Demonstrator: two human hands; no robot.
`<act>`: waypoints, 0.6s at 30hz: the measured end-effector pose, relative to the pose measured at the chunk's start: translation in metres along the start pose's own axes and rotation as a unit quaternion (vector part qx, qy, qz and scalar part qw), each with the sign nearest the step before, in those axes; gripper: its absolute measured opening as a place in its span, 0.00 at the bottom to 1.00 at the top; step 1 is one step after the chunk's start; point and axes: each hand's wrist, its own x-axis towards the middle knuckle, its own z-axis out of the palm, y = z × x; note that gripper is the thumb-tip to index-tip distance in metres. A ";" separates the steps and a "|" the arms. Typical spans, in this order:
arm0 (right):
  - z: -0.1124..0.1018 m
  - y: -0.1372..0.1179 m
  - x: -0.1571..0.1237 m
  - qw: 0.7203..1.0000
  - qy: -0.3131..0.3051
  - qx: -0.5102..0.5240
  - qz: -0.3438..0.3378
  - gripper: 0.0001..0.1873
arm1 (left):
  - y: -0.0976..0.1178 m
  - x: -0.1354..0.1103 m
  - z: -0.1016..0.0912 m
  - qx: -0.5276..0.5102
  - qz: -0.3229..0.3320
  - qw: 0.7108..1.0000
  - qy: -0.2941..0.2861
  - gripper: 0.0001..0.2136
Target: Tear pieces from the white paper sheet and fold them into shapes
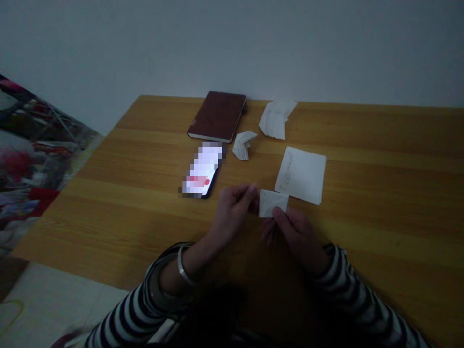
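A small folded sheet of white paper [268, 199] is held just above the table, with faint crease lines across it. My right hand [299, 234] pinches its lower right part, thumb on top and fingers underneath. At the paper's left edge is my left hand [232, 208], its fingers closed together against that edge; the exact contact is partly hidden. Beyond my right hand lies a stack of lined paper sheets [304, 174] with some writing on the left side. Farther back are a small folded paper piece [241, 145] and a larger fanned bundle of folded papers [274, 121].
A phone [203, 169] with a lit, blurred screen lies left of the papers. Behind it is a dark red-brown notebook [219, 116]. The wooden table [380, 193] meets a pale wall [290, 48]. Colourful clutter [25, 154] stands past the table's left edge.
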 end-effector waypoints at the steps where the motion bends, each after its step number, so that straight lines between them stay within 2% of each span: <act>1: -0.001 0.000 0.000 1.000 0.006 0.011 0.005 0.24 | 0.001 0.001 -0.001 -0.016 0.000 1.000 0.011 0.18; 3: -0.002 -0.001 0.001 0.999 0.015 0.032 0.011 0.25 | 0.003 0.003 -0.004 -0.039 0.001 0.998 0.040 0.19; 5: -0.004 -0.002 0.002 0.999 0.021 0.045 0.014 0.25 | 0.004 0.004 -0.006 -0.040 0.007 0.998 0.037 0.22; 7: -0.006 -0.003 0.002 0.999 0.023 0.044 0.012 0.25 | 0.004 0.004 -0.006 -0.022 0.007 1.000 -0.020 0.22; 10: -0.009 -0.001 0.003 0.999 0.020 0.025 0.002 0.24 | 0.000 0.002 -0.005 0.020 0.002 0.990 -0.138 0.16; 12: -0.010 -0.001 0.003 1.000 0.019 -0.006 -0.011 0.23 | -0.003 0.001 -0.003 0.041 0.006 0.986 -0.162 0.14; 15: -0.011 -0.001 0.002 0.985 0.083 -0.135 -0.068 0.20 | -0.007 0.000 0.000 0.068 0.014 0.991 -0.113 0.15; 18: -0.013 -0.001 -0.001 0.938 0.190 -0.252 -0.142 0.13 | -0.008 -0.001 0.002 0.075 0.011 0.995 -0.066 0.12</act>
